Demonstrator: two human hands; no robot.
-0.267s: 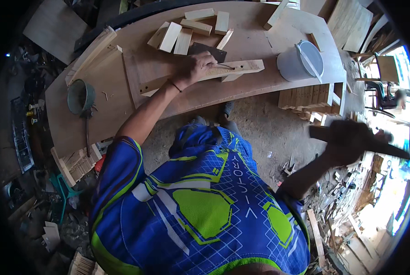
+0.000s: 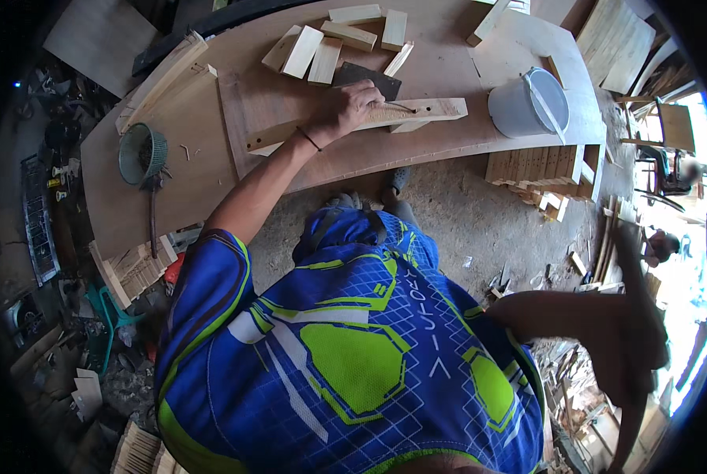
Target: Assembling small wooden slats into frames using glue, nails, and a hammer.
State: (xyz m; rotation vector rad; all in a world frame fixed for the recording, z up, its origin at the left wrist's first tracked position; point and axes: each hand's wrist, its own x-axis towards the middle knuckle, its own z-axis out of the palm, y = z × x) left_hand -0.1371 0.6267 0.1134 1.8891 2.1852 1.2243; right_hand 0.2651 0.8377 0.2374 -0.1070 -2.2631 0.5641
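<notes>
Left hand point(image 2: 352, 107) presses down on a long wooden slat point(image 2: 353, 122), fingers curled over its upper edge and pinching what looks like a thin nail or pin against the wood; the grip is closed but the item is too small to name for certain. Pale and straight-grained, the slat lies flat on a broad plywood bench point(image 2: 211, 158), its long axis running left to right with the right end tilted slightly away from the person. 2 small dark holes show near its right end and 1 near its left.

Right hand point(image 2: 630, 332) is raised at the lower right of the view, blurred and dark against bright daylight; it appears wrapped around a long handle, though how tightly cannot be told.

Just behind the slat sits a dark flat rectangular sheet point(image 2: 367, 77), and beyond it a loose cluster of short, pale, square-cut wood blocks point(image 2: 322, 47). A white plastic bucket point(image 2: 527, 103) stands at the bench's right end. A green wire-mesh basket point(image 2: 142, 154) rests on the left. Stacked wooden pieces point(image 2: 539, 166) lie under the bench's right edge, above a dusty dirt floor point(image 2: 440, 221).
</notes>
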